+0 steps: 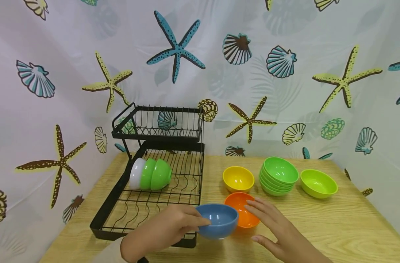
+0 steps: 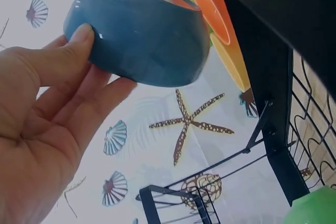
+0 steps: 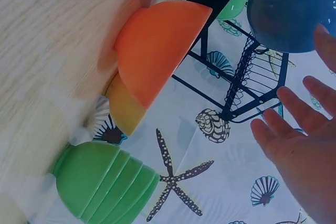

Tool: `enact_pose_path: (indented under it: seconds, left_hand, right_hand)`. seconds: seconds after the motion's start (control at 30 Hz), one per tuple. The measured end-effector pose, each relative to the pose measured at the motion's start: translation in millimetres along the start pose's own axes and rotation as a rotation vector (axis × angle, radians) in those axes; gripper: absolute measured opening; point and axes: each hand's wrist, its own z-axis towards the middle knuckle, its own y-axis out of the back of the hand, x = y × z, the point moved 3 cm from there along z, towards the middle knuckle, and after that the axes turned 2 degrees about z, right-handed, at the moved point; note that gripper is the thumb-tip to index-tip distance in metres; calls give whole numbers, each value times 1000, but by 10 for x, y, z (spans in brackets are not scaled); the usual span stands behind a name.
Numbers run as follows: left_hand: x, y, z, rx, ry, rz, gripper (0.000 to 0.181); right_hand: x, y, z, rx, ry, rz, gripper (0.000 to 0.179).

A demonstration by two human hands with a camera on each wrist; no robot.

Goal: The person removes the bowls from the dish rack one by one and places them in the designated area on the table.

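A blue bowl [image 1: 218,228] is held up by my left hand [image 1: 168,224], thumb and fingers pinching its left side, near the rack's front right corner. The left wrist view shows the thumb on the outer wall of the blue bowl [image 2: 147,35]. My right hand [image 1: 280,233] reaches out with fingers extended and holds nothing. Its fingertips overlap the orange bowl [image 1: 242,208] in the head view, while the right wrist view shows the hand [image 3: 304,135] apart from the orange bowl [image 3: 155,45]. Behind the orange bowl sits a yellow bowl [image 1: 238,179].
A black two-tier dish rack [image 1: 200,175] stands at left, with a white bowl [image 1: 135,174] and green bowls [image 1: 160,175] tilted on edge in its lower tier. Right of the yellow bowl are a stack of green bowls [image 1: 279,177] and a lime bowl [image 1: 318,183] on the wooden table [image 1: 344,226].
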Motion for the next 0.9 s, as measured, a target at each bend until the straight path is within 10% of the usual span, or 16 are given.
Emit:
enact_pose_path:
  seconds: [0.3,0.67,0.9]
  left_hand:
    - [-111,-109,36,22,-140,169,36]
    - [-186,-151,42,30,-145,79,40]
    - [-152,-180,24,31,-136,17,38]
  right_hand:
    - [96,-71,29,64,200,64,55]
    - [155,-133,49,-30,351,160,30]
    - [179,-139,52,-26,307,166,31]
